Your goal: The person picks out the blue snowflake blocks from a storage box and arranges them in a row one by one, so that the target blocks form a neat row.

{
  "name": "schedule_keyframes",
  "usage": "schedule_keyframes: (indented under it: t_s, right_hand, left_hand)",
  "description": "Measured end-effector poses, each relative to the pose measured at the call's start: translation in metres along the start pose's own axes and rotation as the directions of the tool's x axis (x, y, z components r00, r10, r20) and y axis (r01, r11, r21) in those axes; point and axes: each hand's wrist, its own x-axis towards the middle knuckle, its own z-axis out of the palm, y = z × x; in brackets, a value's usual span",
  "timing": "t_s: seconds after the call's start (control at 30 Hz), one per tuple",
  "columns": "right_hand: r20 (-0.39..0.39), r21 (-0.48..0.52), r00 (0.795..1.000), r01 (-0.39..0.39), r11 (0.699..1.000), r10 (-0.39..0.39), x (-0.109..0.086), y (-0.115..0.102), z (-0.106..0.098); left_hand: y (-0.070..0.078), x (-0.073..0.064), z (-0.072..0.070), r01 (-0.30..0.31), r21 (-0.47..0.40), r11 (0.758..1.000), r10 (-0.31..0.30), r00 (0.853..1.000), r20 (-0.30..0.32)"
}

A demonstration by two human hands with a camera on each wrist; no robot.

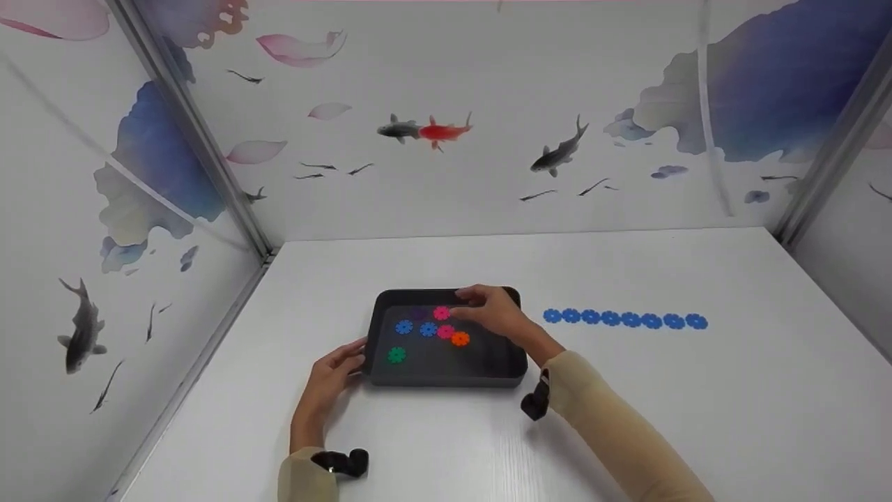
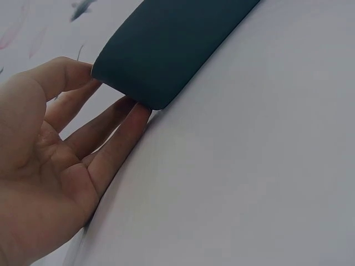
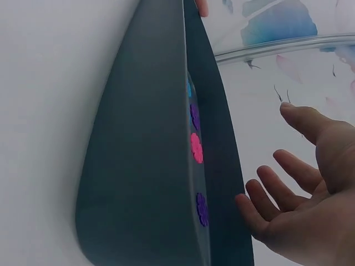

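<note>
A dark rectangular tray [image 1: 446, 381] lies on the white table with several flower-shaped plastic discs inside. Among them are pink [image 1: 442, 313], blue [image 1: 404, 326], orange [image 1: 460, 339] and green [image 1: 396, 355] discs. My left hand [image 1: 333, 376] touches the tray's left side; in the left wrist view its fingertips meet the outside of the corner, fingers fairly straight. Over the tray's right part hangs my right hand [image 1: 491, 310], thumb apart from loosely bent fingers and nothing visible between them. Purple discs [image 3: 202, 209] show past the tray wall in the right wrist view.
To the right of the tray, several blue discs [image 1: 632, 319] form a straight row on the table [image 1: 627, 418]. White panels [image 1: 488, 188] printed with fish and petals stand around the back and sides. A small black camera sits on each wrist.
</note>
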Motion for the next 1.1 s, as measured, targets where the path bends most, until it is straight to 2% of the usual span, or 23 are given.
schedule_keyframes:
  t_s: [0.3,0.5,0.7,1.1]
  right_hand:
    - [0.025,0.035,0.998,-0.053,0.998,0.052,0.009,-0.001,0.021]
    - [0.031,-0.037,0.999,-0.042,0.998,0.043,0.018,-0.005,0.034]
    - [0.038,-0.101,0.998,-0.042,0.994,0.047,0.024,-0.002,0.042]
    - [0.022,-0.160,1.000,-0.017,0.987,0.021,0.028,-0.002,0.051]
  left_hand:
    - [-0.001,0.000,0.000,-0.025,-0.015,1.000,0.025,1.000,-0.001]
    - [-0.001,0.002,-0.001,-0.009,-0.010,1.000,0.009,1.000,-0.008]
    - [0.000,0.002,0.001,-0.024,-0.020,1.000,0.024,1.000,0.000]
    - [-0.002,0.001,0.001,-0.028,-0.028,0.999,0.028,1.000,0.004]
